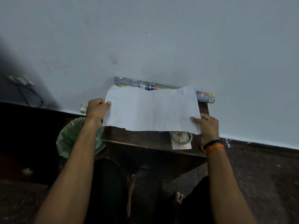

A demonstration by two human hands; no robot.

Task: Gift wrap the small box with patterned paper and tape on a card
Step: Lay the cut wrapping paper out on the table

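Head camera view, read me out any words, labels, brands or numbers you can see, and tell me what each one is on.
Card on the table: gold script lettering, too blurred and partly hidden by the sheet to read.
Wrapping paper roll by the wall: cartoon animal pattern only, no legible text.
White sheet held up by the left hand and right hand: blank on the side shown.
Nothing else carries readable text.

Head cam — looks down, fwd, close over table.

Home: bare feet, lined bin
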